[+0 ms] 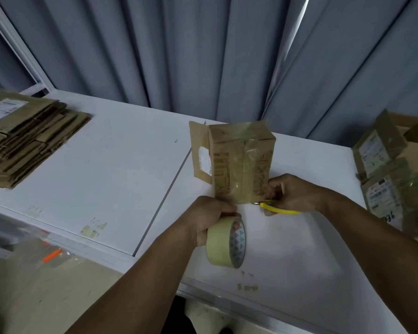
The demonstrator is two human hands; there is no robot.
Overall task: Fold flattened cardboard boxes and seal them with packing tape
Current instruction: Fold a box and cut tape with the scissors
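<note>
By box (pixel 241 162): left grip (pixel 211 213) holds tape roll (pixel 221 242), right grip (pixel 292 192) yellow tool (pixel 279 208); print illegible.

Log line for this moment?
left hand: grips tape roll | right hand: holds yellow tool at box | box: upright on table

small brown cardboard box (pixel 241 162) upright on white table (pixel 106 165), clear tape across its face. left hand (pixel 209 216) grips beige packing tape roll (pixel 225 242) at box's lower edge. right hand (pixel 288 192) holds yellow-handled scissors (pixel 279 208) beside box's lower right corner. flattened cardboard stack (pixel 27 138) far left; taped boxes (pixel 393 174) far right.
</note>
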